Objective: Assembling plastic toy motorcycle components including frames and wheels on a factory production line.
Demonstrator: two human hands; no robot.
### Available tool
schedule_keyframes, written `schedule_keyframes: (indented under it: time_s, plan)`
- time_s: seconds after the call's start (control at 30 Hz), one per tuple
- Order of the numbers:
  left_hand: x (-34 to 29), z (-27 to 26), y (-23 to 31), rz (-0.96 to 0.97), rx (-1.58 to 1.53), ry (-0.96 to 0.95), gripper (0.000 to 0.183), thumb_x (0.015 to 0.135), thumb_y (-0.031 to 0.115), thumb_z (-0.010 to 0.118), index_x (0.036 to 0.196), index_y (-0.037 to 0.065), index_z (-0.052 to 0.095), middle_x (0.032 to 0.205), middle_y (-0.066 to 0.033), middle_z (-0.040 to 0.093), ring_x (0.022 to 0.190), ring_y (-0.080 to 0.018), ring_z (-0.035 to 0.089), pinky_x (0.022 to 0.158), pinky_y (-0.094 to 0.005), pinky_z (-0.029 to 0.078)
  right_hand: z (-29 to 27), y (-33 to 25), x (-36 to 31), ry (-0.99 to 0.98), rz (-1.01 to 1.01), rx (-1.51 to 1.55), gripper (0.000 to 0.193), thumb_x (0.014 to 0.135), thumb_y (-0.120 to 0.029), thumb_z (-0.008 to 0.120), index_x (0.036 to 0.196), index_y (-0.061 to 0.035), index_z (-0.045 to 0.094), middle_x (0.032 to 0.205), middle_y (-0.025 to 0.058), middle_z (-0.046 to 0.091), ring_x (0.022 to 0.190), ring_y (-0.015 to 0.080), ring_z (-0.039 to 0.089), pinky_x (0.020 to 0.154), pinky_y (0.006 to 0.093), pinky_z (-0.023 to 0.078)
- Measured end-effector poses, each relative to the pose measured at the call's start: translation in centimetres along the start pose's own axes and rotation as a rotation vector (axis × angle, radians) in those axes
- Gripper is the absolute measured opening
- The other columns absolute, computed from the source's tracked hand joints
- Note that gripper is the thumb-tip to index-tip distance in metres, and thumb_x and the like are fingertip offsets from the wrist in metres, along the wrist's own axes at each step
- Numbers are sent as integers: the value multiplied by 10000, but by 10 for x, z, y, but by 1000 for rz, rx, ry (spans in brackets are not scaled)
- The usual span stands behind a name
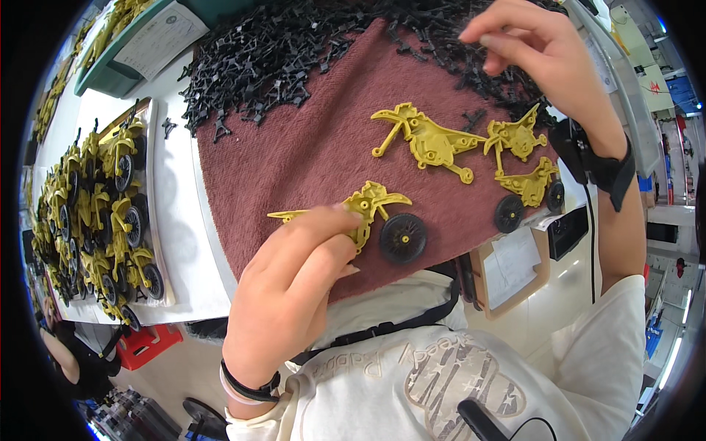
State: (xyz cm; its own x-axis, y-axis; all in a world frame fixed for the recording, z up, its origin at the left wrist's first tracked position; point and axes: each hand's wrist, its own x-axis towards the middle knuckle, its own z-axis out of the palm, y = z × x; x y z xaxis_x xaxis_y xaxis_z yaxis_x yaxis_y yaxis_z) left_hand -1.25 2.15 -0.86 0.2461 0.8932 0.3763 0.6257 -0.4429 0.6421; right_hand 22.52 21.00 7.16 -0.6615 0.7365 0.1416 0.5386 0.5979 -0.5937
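Near the front edge of the brown cloth [309, 147], my left hand [287, 287] has its fingers closed on a yellow plastic toy motorcycle body half [366, 202]. A black toy wheel [403, 238] with a yellow hub sits right beside that part. My right hand [533, 44] is raised over the far right of the cloth, above a heap of small black plastic parts [257, 70]. Its fingers are curled together; anything between the tips is too small to make out. Between the hands lie another yellow body half [440, 143] and further yellow pieces [517, 138], one with two black wheels [509, 213].
At left, a tray [158, 242] is crowded with assembled yellow toy motorcycles [95, 220]. A green bin [125, 62] with a paper sheet stands at the far left. A cardboard box [544, 246] with paper is below the table's right edge. A red stool [151, 345] is on the floor.
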Motion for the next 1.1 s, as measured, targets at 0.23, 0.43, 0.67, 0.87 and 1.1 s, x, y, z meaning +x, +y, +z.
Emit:
schedule_keyframes:
  time_s: [0.23, 0.43, 0.67, 0.87, 1.1]
  plan:
    - [-33, -2, 16, -202, -192, 293, 187, 727, -19, 728, 885, -1, 629, 813, -119, 687, 776, -249, 684, 644, -305, 540, 9, 6, -36, -213, 181, 574, 296, 762, -93, 780, 984, -3, 606, 1119, 78, 527, 799, 106, 578, 713, 223, 489]
    - [-43, 11, 18, -322, -461, 251, 272, 728, -212, 559, 903, -7, 593, 798, -155, 690, 675, -202, 675, 585, -259, 531, 49, -17, -49, -231, 106, 413, 244, 755, 17, 712, 979, 6, 616, 1034, 93, 564, 810, 125, 593, 718, 243, 496]
    - [-40, 6, 26, -529, -685, 165, 160, 801, -147, 649, 916, -35, 638, 801, -123, 682, 652, -147, 663, 575, -234, 515, 77, -33, -50, -227, 104, 385, 238, 744, 20, 716, 964, 4, 628, 1005, 90, 576, 797, 128, 594, 705, 242, 490]
    - [-44, 2, 23, -489, -744, -54, 66, 896, -83, 600, 944, -93, 557, 829, -167, 659, 705, -189, 685, 579, -267, 569, 80, -50, -62, -216, 98, 351, 233, 735, 23, 720, 952, 3, 639, 979, 87, 585, 786, 130, 596, 693, 242, 484]
    - [-46, 5, 33, -740, -667, 113, 67, 870, -30, 675, 931, -38, 648, 768, -79, 694, 653, -125, 685, 559, -232, 539, 87, -62, -71, -206, 85, 315, 227, 724, 27, 724, 937, 1, 651, 950, 84, 597, 774, 133, 597, 680, 241, 477]
